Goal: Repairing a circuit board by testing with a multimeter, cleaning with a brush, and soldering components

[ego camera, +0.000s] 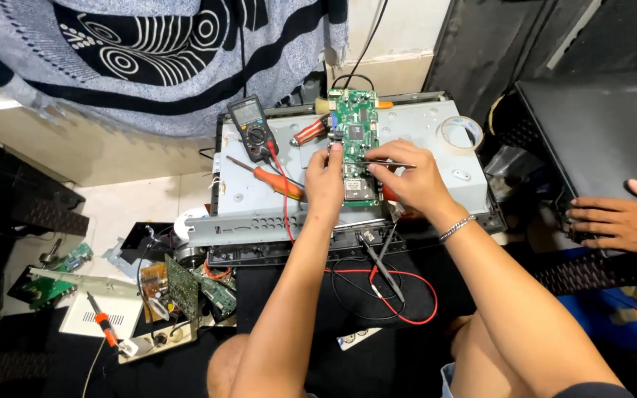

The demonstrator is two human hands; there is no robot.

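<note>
the left hand (pixel 324 184) reaches forward, arm straight, fingers curled and pressed on the left edge of the green board (pixel 355 140), which lies on the grey metal chassis (pixel 436 166). the right hand (pixel 409 177) bends in at the wrist, bracelet showing, pinching a thin tool (pixel 392 164) laid across the board; its tip is hard to make out. both hands cover the board's lower half. at far right another person's hand (pixel 621 220) rests flat, cut off by the frame.
</note>
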